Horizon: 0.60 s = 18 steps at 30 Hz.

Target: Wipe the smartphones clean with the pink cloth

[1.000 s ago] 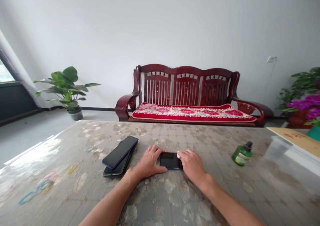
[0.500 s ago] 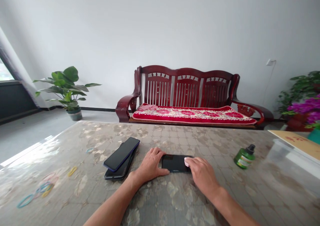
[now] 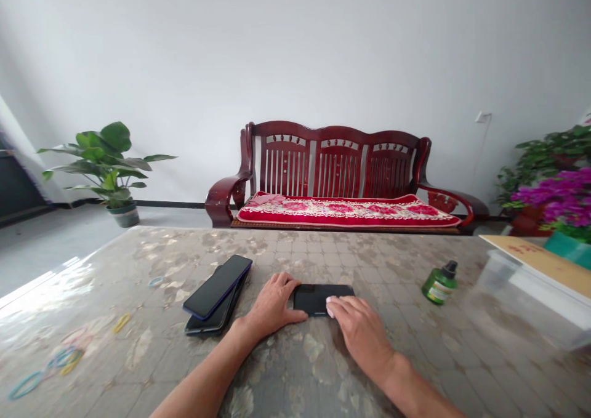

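A black smartphone (image 3: 312, 298) lies flat on the patterned table, its screen up and its long side running left to right. My left hand (image 3: 272, 305) grips its left end, thumb at the near corner and fingers at the far one. Over the right half of the screen is my right hand (image 3: 364, 327), fingers closed on a small white wad (image 3: 329, 307) that looks like a tissue or cloth and touches the glass. Two more phones are stacked crosswise left of my left hand; the upper one (image 3: 218, 286) has a blue edge, the lower one (image 3: 205, 327) is dark.
A green pump bottle (image 3: 440, 282) stands to the right, before a clear plastic box (image 3: 517, 304) with a tan board on it. Coloured rubber bands (image 3: 64, 359) lie at the left on the table (image 3: 295, 375). Beyond the table is a wooden bench (image 3: 339, 159).
My right hand has slid left over the screen with the white wad, from near the right end toward the middle. My left hand keeps its grip. The view has turned slightly right.
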### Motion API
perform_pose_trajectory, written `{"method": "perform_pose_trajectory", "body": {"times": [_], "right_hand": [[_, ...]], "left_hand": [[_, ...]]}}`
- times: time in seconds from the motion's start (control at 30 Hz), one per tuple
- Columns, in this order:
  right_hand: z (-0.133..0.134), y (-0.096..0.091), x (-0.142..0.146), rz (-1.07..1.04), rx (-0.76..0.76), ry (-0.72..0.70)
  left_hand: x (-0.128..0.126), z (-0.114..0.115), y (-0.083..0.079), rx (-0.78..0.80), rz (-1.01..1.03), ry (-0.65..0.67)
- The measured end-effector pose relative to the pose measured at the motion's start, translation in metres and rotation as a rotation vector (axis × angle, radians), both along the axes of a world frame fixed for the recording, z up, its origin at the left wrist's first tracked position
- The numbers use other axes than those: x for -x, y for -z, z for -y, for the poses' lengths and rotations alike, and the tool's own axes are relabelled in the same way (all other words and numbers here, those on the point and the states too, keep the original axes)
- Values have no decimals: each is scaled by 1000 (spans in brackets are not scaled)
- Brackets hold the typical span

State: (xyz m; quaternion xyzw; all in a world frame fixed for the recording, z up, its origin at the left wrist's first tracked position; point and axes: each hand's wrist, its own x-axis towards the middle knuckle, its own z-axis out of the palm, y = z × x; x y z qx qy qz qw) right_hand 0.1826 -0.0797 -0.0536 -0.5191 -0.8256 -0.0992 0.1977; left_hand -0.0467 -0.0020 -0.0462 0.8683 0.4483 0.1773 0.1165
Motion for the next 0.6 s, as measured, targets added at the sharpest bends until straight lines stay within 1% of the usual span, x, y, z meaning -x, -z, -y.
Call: {"method": "perform_pose_trajectory", "body": {"times": [0.1, 0.17, 0.23, 0.37, 0.43, 0.5, 0.6], "right_hand": [[7, 1, -29, 2, -12, 56], [8, 2, -34, 9, -24, 82], [5, 3, -25, 8, -35, 85], [-4, 4, 18, -3, -49, 12], [-7, 3, 33, 0, -48, -27], [-8, 3, 34, -7, -39, -54], [-4, 3, 11, -25, -37, -69]], "left_hand": [[0, 0, -2, 3, -15, 0], [-1, 0, -3, 9, -20, -6], [-1, 1, -3, 11, -19, -11], [-1, 2, -3, 5, -16, -8], [-1, 2, -3, 3, -9, -3], [-1, 1, -2, 2, -1, -1], [0, 1, -2, 3, 3, -5]]}}
